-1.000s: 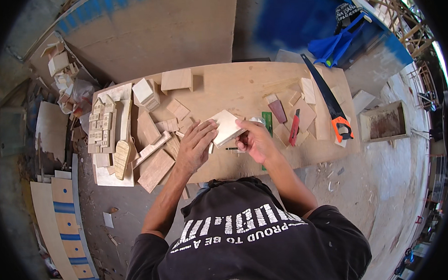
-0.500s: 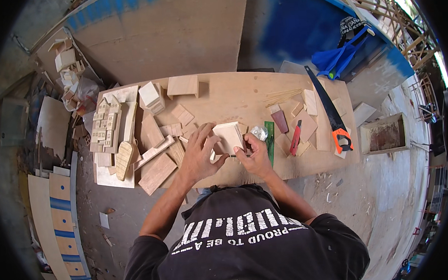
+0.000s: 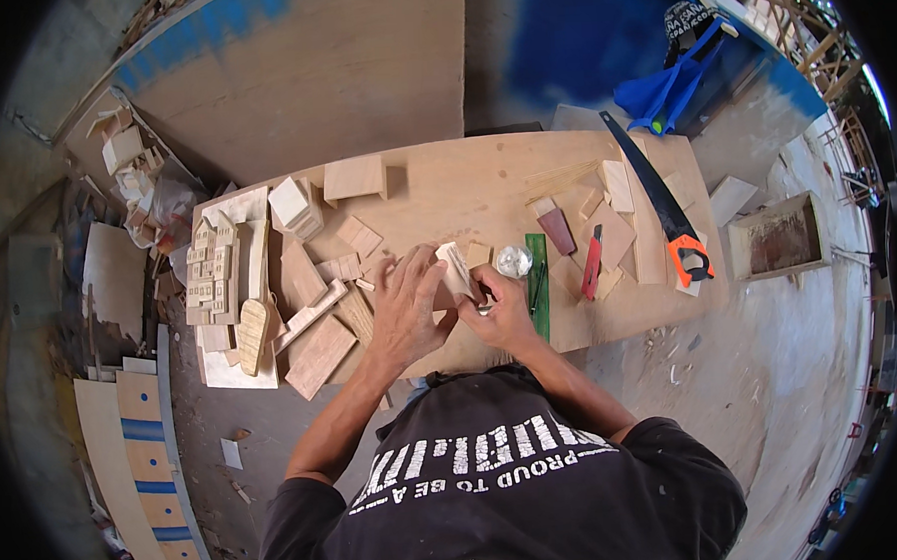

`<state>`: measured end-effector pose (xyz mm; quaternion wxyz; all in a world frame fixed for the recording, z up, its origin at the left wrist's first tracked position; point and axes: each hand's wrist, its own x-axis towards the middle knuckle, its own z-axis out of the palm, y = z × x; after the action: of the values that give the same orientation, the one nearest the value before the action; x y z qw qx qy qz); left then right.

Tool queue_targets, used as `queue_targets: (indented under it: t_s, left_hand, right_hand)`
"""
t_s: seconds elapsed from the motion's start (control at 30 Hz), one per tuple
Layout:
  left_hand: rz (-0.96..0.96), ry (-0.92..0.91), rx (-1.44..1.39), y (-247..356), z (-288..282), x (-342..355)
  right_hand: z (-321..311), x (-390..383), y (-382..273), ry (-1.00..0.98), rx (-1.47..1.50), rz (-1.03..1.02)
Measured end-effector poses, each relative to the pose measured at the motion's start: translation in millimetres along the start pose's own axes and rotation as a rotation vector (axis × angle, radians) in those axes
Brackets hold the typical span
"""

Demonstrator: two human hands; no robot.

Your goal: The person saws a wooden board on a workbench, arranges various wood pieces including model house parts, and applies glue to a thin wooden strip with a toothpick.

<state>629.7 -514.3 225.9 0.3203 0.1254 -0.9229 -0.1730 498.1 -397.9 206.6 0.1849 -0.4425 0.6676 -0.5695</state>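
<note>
Both my hands grip a small stack of light plywood pieces (image 3: 453,270), tilted on edge over the middle of the bench. My left hand (image 3: 410,312) has its fingers curled over the pieces' left side. My right hand (image 3: 500,318) grips their lower right, thumb toward me. Just right of them are a clear cup (image 3: 513,261) with pale contents and a green strip tool (image 3: 538,306). Loose wood offcuts (image 3: 320,356) lie left of my left hand, beside a carved wooden building model (image 3: 211,275) on a pale board. A red utility knife (image 3: 592,264) lies farther right.
A handsaw with orange handle (image 3: 690,254) lies along the right of the plywood bench (image 3: 464,179). Small wooden boxes (image 3: 354,179) stand at the back left. A blue item (image 3: 665,90) hangs on the back panel. An open box (image 3: 777,234) is right of the bench; scraps (image 3: 133,159) are piled left.
The pieces have turned from a flat, face-up position to nearly edge-on in my hands. My left fingers have closed farther over them, and the cup beside my right hand is now fully visible.
</note>
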Motion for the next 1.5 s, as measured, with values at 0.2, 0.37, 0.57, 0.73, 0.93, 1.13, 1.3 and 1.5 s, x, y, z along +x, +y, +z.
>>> queue_targets:
  t_s: [0.2,0.37,0.57,0.73,0.93,1.13,1.3,1.5]
  left_hand:
    - [-0.027,-0.026,-0.099,-6.9,21.1,0.0]
    - [-0.724,0.123,-0.822,-3.6,35.2,-7.7]
    - [-1.212,-0.012,-1.527,15.5,68.4,4.5]
    - [-1.287,-0.003,-1.471,20.8,98.1,7.4]
    - [-1.353,0.179,-1.278,-5.7,123.9,-27.1]
    - [-1.363,0.264,-1.248,-16.4,112.9,-47.3]
    - [-1.455,0.338,-1.182,-15.5,100.4,-88.9]
    - [-1.475,0.438,-1.279,5.2,94.6,-124.6]
  right_hand:
    - [-7.5,-0.5,14.7,0.023,0.018,0.063]
    - [-27.1,-8.0,30.5,0.007,0.140,0.210]
    - [-21.2,-20.0,72.3,0.091,0.494,0.260]
    - [-48.1,-31.3,85.5,-0.022,0.541,0.459]
    - [-119.2,-45.1,148.2,0.257,-0.099,0.263]
    - [-176.0,-30.7,206.4,0.313,-0.656,0.362]
    - [-154.6,-12.5,175.4,0.110,-0.702,0.439]
    - [-82.9,-42.0,152.4,-0.203,-0.271,0.197]
